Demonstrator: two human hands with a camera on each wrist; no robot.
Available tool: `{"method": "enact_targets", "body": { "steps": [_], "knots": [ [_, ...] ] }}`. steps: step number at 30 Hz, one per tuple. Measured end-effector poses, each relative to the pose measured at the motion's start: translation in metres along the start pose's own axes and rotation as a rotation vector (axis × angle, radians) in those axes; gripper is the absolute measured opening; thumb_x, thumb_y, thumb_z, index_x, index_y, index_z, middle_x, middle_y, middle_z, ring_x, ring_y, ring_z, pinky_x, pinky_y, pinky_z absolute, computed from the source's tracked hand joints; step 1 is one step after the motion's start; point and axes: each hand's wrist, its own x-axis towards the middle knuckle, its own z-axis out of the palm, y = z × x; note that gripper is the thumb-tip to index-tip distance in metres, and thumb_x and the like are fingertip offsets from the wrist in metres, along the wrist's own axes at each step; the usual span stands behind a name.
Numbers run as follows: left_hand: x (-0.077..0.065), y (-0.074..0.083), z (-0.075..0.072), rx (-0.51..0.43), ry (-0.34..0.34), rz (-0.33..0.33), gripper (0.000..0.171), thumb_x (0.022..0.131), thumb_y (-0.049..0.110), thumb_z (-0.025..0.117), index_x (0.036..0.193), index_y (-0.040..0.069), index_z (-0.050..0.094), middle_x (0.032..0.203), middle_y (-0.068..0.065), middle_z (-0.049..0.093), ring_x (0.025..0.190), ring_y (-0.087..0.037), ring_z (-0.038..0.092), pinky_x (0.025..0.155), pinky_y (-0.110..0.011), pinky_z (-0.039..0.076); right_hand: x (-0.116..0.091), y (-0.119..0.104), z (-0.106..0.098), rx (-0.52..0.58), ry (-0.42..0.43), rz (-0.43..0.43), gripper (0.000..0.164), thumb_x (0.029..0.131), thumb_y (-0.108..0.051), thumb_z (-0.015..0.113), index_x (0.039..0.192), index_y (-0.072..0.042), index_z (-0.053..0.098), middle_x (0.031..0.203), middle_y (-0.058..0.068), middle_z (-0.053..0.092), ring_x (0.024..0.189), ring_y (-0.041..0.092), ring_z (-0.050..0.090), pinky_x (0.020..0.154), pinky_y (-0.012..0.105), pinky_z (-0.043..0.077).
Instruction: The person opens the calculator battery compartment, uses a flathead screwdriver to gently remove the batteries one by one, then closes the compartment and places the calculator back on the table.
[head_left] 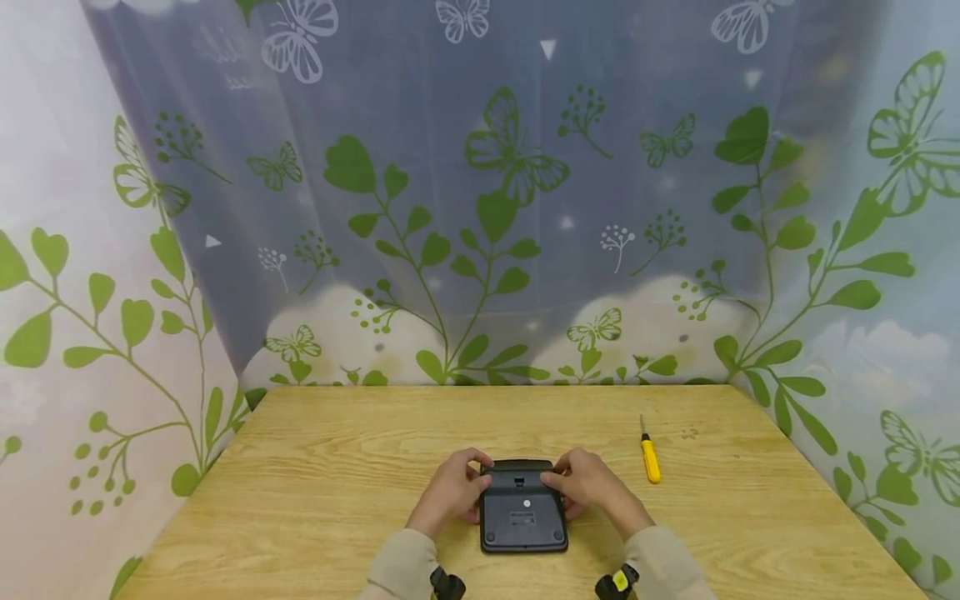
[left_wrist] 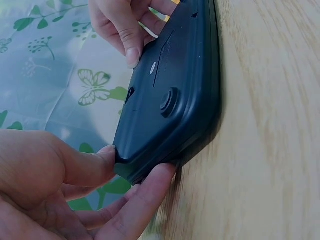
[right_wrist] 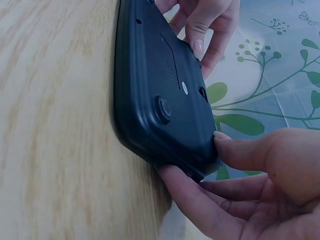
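A black desk calculator (head_left: 522, 521), as its shape suggests, has its underside up, showing a label, a small white round spot, round feet and a dark notch near the far edge. My left hand (head_left: 452, 490) pinches its left side, thumb on the back and fingers along the edge and beneath. On the opposite side my right hand (head_left: 588, 485) grips in the same way. In the left wrist view, the casing (left_wrist: 165, 95) slants and its far part looks raised off the table. Its key side is hidden.
A yellow-handled screwdriver (head_left: 649, 458) lies to the right beyond my right hand, its tip pointing away. Close to it are a few tiny things (head_left: 689, 433), perhaps screws. The wooden table (head_left: 337, 467) ends at a patterned curtain (head_left: 420, 250).
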Motion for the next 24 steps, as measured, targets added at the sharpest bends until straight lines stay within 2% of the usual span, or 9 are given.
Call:
{"method": "enact_targets", "body": {
  "steps": [5, 10, 14, 17, 22, 24],
  "knots": [
    [-0.001, 0.0, 0.0, 0.001, 0.003, 0.005, 0.026, 0.101, 0.005, 0.064, 0.127, 0.006, 0.064, 0.1, -0.014, 0.06, 0.068, -0.023, 0.064, 0.05, -0.034, 0.062, -0.001, 0.0, 0.0, -0.014, -0.005, -0.005, 0.04, 0.1, -0.018, 0.069, 0.126, 0.012, 0.062, 0.082, 0.013, 0.065, 0.062, 0.019, 0.067, 0.054, 0.033, 0.063],
    [-0.001, 0.0, -0.001, 0.001, 0.002, 0.016, 0.026, 0.101, 0.004, 0.064, 0.126, 0.004, 0.064, 0.099, -0.015, 0.06, 0.069, -0.024, 0.065, 0.05, -0.034, 0.062, 0.0, -0.001, 0.0, -0.068, 0.012, -0.046, 0.043, 0.098, -0.017, 0.072, 0.129, 0.011, 0.06, 0.095, 0.015, 0.071, 0.069, 0.02, 0.07, 0.058, 0.035, 0.064],
    [-0.002, -0.001, -0.002, -0.003, -0.001, 0.021, 0.026, 0.1, 0.004, 0.064, 0.126, 0.004, 0.064, 0.098, -0.014, 0.06, 0.067, -0.023, 0.065, 0.05, -0.035, 0.062, -0.001, -0.006, -0.001, -0.197, 0.1, -0.155, 0.042, 0.093, -0.016, 0.077, 0.127, 0.004, 0.064, 0.099, 0.016, 0.073, 0.083, 0.024, 0.07, 0.071, 0.042, 0.062],
    [-0.002, -0.001, -0.002, -0.005, -0.002, 0.025, 0.026, 0.1, 0.004, 0.064, 0.126, 0.004, 0.064, 0.097, -0.014, 0.06, 0.067, -0.022, 0.064, 0.05, -0.035, 0.062, -0.004, -0.013, -0.001, -0.285, 0.164, -0.278, 0.036, 0.089, -0.012, 0.08, 0.121, 0.001, 0.069, 0.099, 0.014, 0.072, 0.089, 0.027, 0.069, 0.078, 0.045, 0.06],
    [0.0, -0.002, -0.002, -0.008, -0.008, 0.02, 0.026, 0.101, 0.006, 0.064, 0.127, 0.005, 0.064, 0.098, -0.014, 0.062, 0.069, -0.022, 0.065, 0.05, -0.034, 0.062, -0.003, -0.025, 0.0, -0.442, 0.143, -0.537, 0.025, 0.087, -0.003, 0.08, 0.11, 0.001, 0.073, 0.099, 0.013, 0.072, 0.091, 0.028, 0.068, 0.08, 0.045, 0.06],
    [0.0, -0.003, -0.002, -0.009, -0.014, 0.016, 0.026, 0.101, 0.007, 0.065, 0.127, 0.005, 0.064, 0.1, -0.014, 0.062, 0.07, -0.022, 0.065, 0.051, -0.034, 0.062, -0.001, -0.028, -0.002, -0.488, 0.109, -0.607, 0.022, 0.087, -0.002, 0.079, 0.108, 0.002, 0.074, 0.1, 0.014, 0.073, 0.092, 0.028, 0.069, 0.081, 0.045, 0.061]
  ]
}}
